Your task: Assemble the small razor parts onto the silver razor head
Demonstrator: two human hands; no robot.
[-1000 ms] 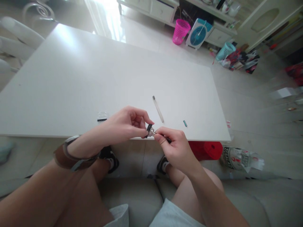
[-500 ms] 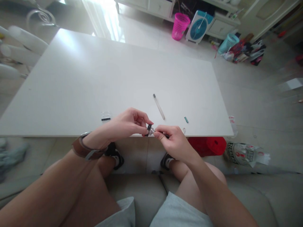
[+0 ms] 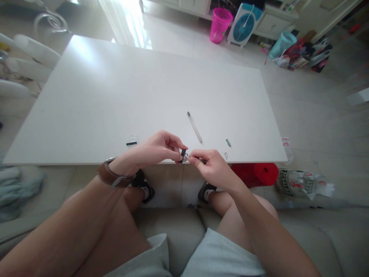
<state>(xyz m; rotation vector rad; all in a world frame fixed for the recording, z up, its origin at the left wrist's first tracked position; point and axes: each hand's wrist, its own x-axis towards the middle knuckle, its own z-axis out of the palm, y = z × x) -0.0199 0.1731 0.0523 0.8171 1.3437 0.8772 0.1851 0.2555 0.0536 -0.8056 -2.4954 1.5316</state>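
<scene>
Tool (image 3: 185, 157) is held at the near edge of the tabletop (image 3: 138, 92): its black end (image 3: 182, 155) is pinched by the left hand (image 3: 157, 148), its handle (image 3: 203, 161) is wrapped closely by the right hand's (image 3: 215, 165) bent fingers (image 3: 198, 164).

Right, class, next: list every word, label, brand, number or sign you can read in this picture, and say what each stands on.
"SALAD": dark label of the plastic bag on the floor; the letters just before it look like "ZC" or "ZG".
Other print on that bag: too blurred to read.
Small green strip on the table: too small to tell if it bears print.
No other text is readable.
</scene>
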